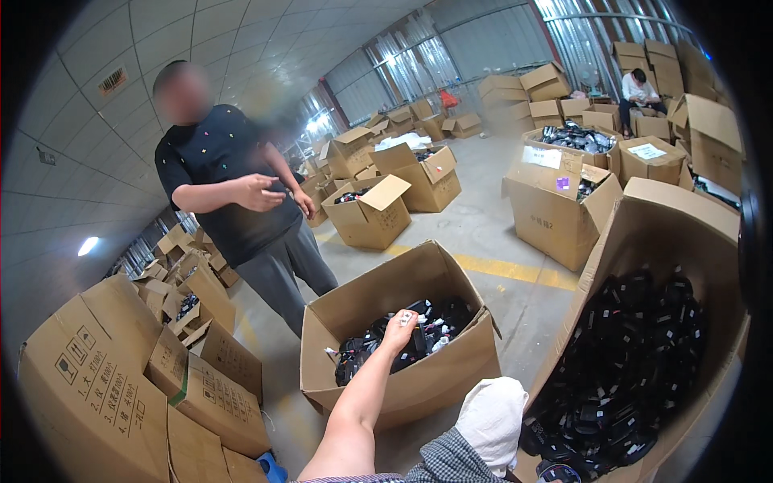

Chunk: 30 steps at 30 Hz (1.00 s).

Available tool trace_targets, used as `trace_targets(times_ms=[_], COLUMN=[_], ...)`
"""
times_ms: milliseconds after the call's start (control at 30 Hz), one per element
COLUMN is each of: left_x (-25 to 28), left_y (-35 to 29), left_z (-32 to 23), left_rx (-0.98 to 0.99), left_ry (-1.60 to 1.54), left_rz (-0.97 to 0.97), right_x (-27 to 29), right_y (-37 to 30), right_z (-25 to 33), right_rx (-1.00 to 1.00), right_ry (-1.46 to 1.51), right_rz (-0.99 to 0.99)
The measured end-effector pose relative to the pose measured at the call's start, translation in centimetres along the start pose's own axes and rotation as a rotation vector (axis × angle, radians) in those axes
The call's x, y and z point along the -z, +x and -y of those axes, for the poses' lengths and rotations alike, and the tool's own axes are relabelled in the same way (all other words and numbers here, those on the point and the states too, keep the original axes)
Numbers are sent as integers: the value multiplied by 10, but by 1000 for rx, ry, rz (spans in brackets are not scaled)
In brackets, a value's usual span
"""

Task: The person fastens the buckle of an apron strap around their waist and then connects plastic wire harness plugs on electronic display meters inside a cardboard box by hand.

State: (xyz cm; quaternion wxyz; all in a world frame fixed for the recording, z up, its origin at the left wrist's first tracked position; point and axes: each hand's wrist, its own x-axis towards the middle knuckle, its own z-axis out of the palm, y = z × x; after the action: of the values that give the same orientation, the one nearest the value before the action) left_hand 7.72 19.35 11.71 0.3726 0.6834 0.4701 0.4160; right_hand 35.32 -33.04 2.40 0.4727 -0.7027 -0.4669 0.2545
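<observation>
My left hand (398, 332) reaches over an open cardboard box (435, 385), its fingers closed. A small whitish piece shows at the fingertips; what else they hold I cannot make out. Under the hand lies a heap of black parts (362, 348) with white connectors and wires. My right hand does not show. Near the lower edge are a grey checkered cloth (455, 455) and a white cloth (493, 419). To their right, a tall open carton (668, 205) holds a deep pile of black plastic parts (632, 362), many with small white tags.
A person in a dark shirt (221, 153) stands beyond the box at left, one hand raised. Stacked cartons (97, 362) rise at near left. More open boxes (555, 213) stand at right and behind. Another person (642, 92) sits far right. A yellow line (515, 270) crosses the floor.
</observation>
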Motion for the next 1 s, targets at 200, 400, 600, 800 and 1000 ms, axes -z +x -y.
trace_targets(times_ms=[200, 400, 600, 800, 1000], left_x=[0, 2, 0, 3, 30], left_y=[6, 9, 4, 4, 6], left_z=[3, 6, 3, 8, 4], left_rx=[-11, -20, -23, 8, 74], left_ry=[10, 63, 42, 232, 425], left_rz=[-4, -1, 21, 7, 169], right_x=[1, -1, 2, 4, -6], right_y=[3, 3, 0, -10, 1], right_z=[4, 3, 5, 4, -13], right_rx=[30, 18, 18, 28, 107], right_ry=[-75, -23, -1, -45, -44], right_rz=[5, -12, -9, -49, -110])
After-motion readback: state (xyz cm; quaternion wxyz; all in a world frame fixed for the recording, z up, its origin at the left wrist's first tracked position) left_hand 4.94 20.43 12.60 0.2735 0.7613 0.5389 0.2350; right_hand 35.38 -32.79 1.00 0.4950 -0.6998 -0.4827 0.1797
